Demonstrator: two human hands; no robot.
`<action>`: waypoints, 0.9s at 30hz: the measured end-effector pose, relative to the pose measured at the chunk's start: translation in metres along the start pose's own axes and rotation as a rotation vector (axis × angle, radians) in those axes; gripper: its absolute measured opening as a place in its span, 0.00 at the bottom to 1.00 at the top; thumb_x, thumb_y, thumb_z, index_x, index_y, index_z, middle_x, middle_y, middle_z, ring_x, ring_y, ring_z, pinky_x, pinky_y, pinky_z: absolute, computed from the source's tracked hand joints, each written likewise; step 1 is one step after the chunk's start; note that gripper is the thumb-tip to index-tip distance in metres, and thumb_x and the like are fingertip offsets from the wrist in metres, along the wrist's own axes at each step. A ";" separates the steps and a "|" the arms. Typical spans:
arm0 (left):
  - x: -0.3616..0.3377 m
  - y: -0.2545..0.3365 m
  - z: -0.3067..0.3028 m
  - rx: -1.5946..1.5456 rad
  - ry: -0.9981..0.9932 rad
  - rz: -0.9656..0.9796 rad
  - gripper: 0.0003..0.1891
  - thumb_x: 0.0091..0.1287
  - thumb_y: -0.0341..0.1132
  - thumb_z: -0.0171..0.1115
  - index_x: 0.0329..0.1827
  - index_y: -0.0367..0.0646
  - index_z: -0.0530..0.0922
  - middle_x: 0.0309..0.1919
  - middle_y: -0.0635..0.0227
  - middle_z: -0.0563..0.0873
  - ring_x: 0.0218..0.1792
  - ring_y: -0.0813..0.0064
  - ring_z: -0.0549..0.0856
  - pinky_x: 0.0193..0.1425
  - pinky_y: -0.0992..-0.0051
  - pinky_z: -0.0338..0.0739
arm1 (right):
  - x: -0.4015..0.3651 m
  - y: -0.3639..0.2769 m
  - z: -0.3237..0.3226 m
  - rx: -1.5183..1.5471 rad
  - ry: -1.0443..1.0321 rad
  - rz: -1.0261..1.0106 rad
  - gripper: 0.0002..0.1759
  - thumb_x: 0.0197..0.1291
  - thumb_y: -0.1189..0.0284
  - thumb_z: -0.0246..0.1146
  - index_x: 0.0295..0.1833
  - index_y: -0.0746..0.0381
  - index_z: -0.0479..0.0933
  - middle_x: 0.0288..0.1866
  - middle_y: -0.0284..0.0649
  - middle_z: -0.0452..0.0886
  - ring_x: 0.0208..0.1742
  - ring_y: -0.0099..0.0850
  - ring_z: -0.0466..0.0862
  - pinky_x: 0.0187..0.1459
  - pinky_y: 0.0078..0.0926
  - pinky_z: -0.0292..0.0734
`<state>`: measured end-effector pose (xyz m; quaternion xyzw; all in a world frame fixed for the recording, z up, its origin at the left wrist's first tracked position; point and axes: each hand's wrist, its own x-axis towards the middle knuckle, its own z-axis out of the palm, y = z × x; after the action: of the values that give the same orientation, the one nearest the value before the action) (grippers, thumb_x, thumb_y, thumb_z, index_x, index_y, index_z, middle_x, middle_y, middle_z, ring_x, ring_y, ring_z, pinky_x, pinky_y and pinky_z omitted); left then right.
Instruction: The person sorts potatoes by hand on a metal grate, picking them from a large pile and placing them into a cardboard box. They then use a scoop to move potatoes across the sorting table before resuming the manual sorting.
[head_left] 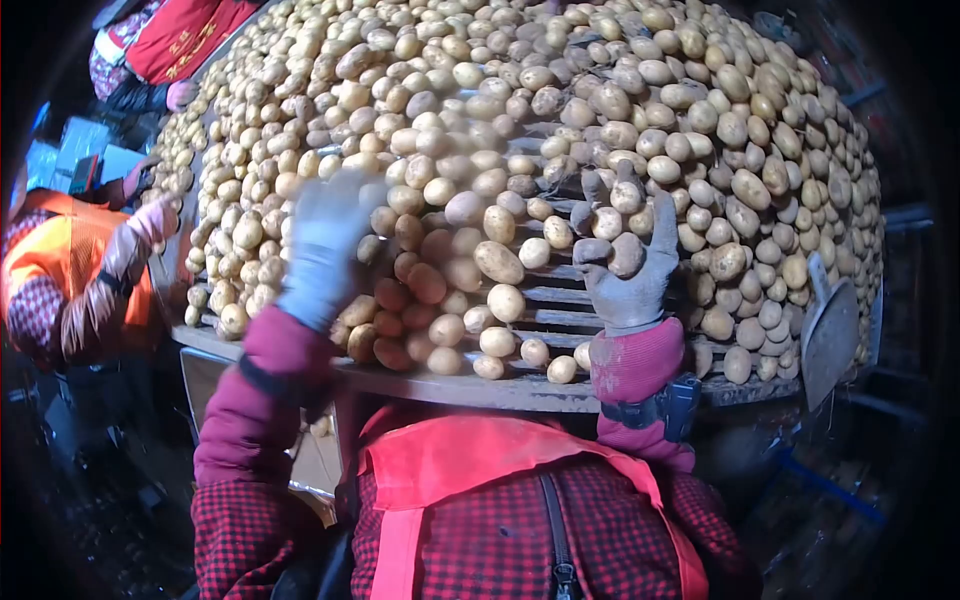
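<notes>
A bluish-grey work glove covers my left hand (pixel 335 240), which is smeared by motion over the potatoes at the left of centre. Its fingers are too blurred to read. Beside it lie reddish-brown shaded potatoes (pixel 427 283). My right hand (pixel 632 285), in a grey glove with dark fingertips, is over the slats right of centre. Its fingers are bent around a brownish potato (pixel 627 255). A paler potato (pixel 606 222) sits among the fingertips. Loose yellow potatoes (pixel 498 262) lie between my hands on the slatted table (pixel 555 295), with dark gaps showing.
Potatoes are heaped across the far side. A flat grey scoop-like tool (pixel 832 335) leans at the right edge. The table's front rim (pixel 470 392) runs before my body. A co-worker in an orange vest (pixel 90 260) works at the left, another person in red (pixel 190 40) behind.
</notes>
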<state>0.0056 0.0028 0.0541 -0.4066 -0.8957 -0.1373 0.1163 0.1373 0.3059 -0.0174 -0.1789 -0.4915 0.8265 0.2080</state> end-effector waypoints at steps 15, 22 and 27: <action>0.001 0.078 0.063 -0.093 -0.263 0.321 0.09 0.62 0.40 0.71 0.44 0.54 0.87 0.45 0.74 0.87 0.66 0.66 0.80 0.80 0.29 0.52 | -0.002 -0.017 0.004 -0.545 -0.028 -0.302 0.49 0.55 0.93 0.62 0.83 0.60 0.59 0.65 0.40 0.77 0.53 0.29 0.82 0.43 0.24 0.84; 0.010 0.036 0.044 0.041 -0.158 0.109 0.07 0.57 0.34 0.72 0.38 0.53 0.85 0.45 0.71 0.87 0.61 0.64 0.82 0.71 0.37 0.63 | 0.001 -0.022 -0.002 -0.099 -0.032 -0.085 0.39 0.69 0.87 0.59 0.82 0.54 0.59 0.74 0.41 0.71 0.60 0.37 0.81 0.43 0.24 0.81; 0.022 -0.049 0.010 0.346 -0.183 -0.130 0.12 0.65 0.42 0.67 0.50 0.55 0.86 0.52 0.66 0.87 0.60 0.56 0.81 0.68 0.54 0.70 | -0.004 -0.046 0.019 0.421 0.045 0.095 0.28 0.71 0.68 0.64 0.75 0.53 0.70 0.60 0.39 0.82 0.52 0.33 0.83 0.37 0.28 0.82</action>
<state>-0.0461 -0.0095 0.0443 -0.3327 -0.9371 0.0492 0.0933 0.1385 0.3095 0.0327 -0.1730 -0.2944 0.9156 0.2124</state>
